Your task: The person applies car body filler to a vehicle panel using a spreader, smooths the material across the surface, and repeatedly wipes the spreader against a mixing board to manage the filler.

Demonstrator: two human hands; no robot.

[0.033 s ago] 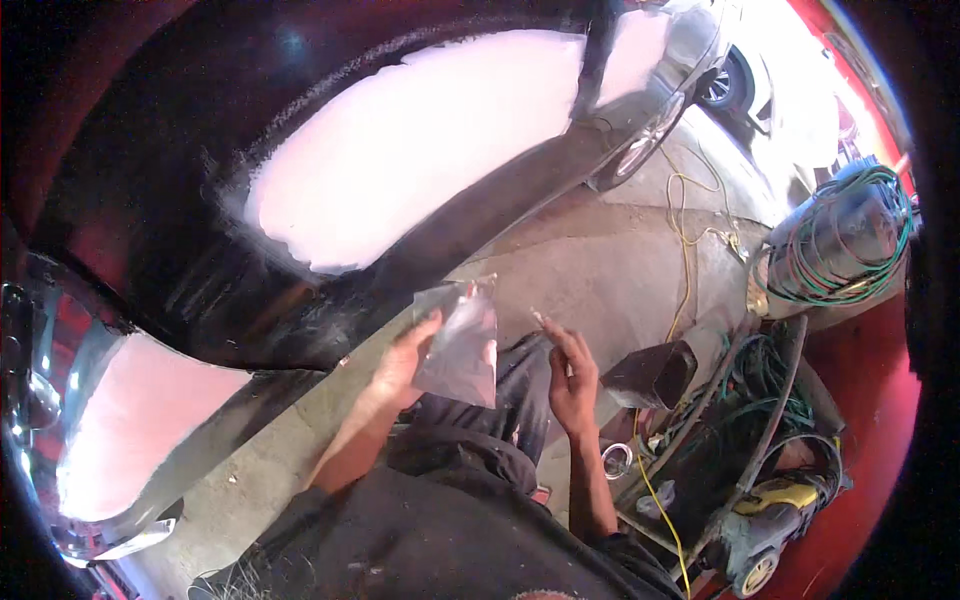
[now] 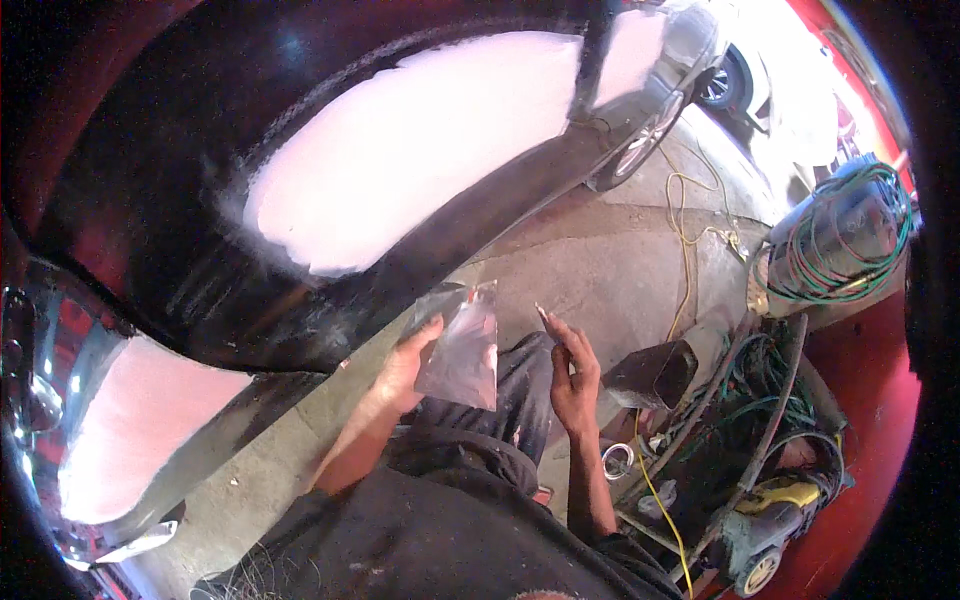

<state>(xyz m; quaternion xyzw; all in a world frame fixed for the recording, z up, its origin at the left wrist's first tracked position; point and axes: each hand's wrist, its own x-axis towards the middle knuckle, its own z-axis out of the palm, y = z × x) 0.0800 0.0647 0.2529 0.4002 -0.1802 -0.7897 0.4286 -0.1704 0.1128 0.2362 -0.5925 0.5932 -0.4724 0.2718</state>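
Observation:
My left hand (image 2: 408,365) is closed on the left edge of a flat, thin grey plate (image 2: 460,355), with the thumb over its face. Pinkish-white smears mark the plate's top and right edge. To the right of the plate and apart from it is my right hand (image 2: 573,375), its fingers bent together and pointing up and left. A pale tip shows at the fingertips; what they hold is too small to make out. Beyond both hands stands a dark car panel (image 2: 480,220) with a large pale pink filler patch (image 2: 420,150).
Another pink patch (image 2: 150,425) covers the panel at left. On the right are a dark open-topped box (image 2: 655,375), a roll of tape (image 2: 618,461), a yellow-and-black machine (image 2: 775,520) and a tank wrapped in green hose (image 2: 840,235). A yellow cord (image 2: 683,250) crosses the floor.
The plate in my left hand has tilted slightly, its top edge a little lower. My right hand has barely moved.

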